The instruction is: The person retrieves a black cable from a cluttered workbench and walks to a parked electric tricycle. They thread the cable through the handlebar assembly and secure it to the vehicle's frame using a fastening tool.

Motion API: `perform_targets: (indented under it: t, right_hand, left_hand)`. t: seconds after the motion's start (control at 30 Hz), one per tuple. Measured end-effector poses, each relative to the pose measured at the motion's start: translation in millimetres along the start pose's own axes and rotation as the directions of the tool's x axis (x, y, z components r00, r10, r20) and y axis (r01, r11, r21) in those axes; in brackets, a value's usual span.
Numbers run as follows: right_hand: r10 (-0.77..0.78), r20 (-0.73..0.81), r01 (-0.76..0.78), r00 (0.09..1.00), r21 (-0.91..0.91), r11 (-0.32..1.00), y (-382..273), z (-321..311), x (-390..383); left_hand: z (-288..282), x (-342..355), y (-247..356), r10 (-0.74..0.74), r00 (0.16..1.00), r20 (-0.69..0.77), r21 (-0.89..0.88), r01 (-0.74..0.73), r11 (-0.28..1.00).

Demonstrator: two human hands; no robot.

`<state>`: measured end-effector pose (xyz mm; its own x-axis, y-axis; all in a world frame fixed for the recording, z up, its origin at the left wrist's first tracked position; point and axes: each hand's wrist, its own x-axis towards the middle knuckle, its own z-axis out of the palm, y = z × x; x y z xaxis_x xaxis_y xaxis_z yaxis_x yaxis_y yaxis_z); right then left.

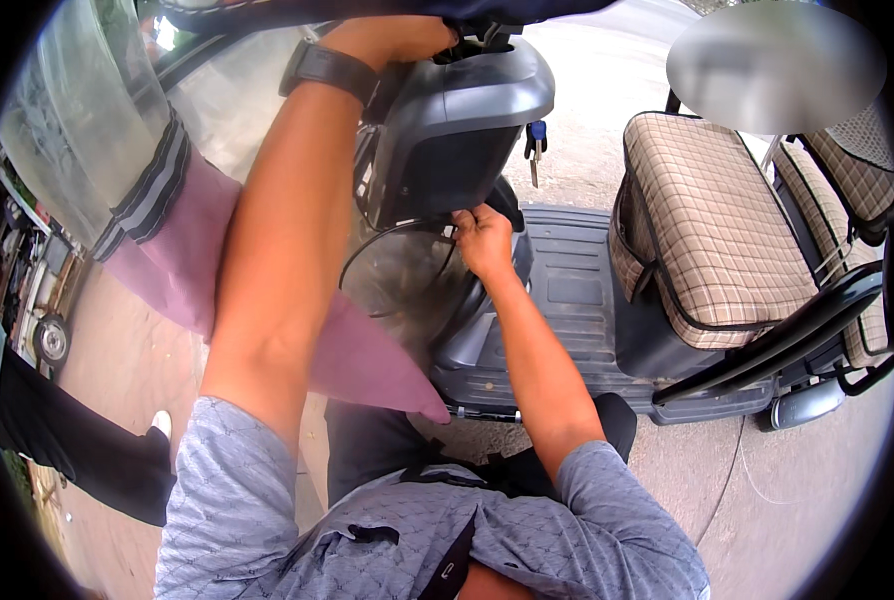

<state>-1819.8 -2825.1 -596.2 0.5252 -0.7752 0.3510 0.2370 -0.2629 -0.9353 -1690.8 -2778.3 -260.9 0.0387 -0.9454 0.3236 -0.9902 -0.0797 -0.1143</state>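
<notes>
Cable [375,236] hanging in a loose loop beneath the grey console [445,150], in front of the person, could kink or snag, I judge, if tugged against the housing's lower edge; a careless knock might also bend the keys [536,140] dangling at the console's right side. The left hand [412,39] reaches to the opening in the console's top, fingertips hidden, so I cannot tell whether it grips anything. The right hand [485,240] is nearly closed, thumb and fingers bunched under the console, where the cable meets them; a firm pinch on it cannot be confirmed.
</notes>
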Motion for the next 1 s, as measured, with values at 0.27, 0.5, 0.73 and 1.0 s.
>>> perform_targets:
  t: [0.27, 0.5, 0.73, 1.0]
  right_hand:
    - [-0.003, 0.069, 0.016, 0.998, -0.184, 0.983, 2.4, -7.3, -4.6]
    - [-0.033, 0.085, 0.046, 0.996, -0.146, 0.988, -12.3, -9.7, -17.6]
    - [0.044, 0.121, -0.035, 0.992, -0.08, 0.996, -24.0, -11.7, -21.0]
    - [0.208, 0.221, -0.231, 0.953, 0.083, 0.969, -35.5, -15.9, -21.5]
  left_hand:
    - [2.1, 2.8, -7.3, 0.3, 0.953, 0.037, 0.148, -0.303, 0.942]
    - [-5.7, 0.9, -6.7, 0.303, 0.945, 0.127, 0.275, -0.326, 0.904]
    - [30.3, -10.8, -9.4, 0.425, 0.748, -0.51, 0.412, -0.221, 0.884]
    - [26.0, -9.0, 5.0, 0.028, 0.928, -0.373, 0.245, 0.069, 0.967]
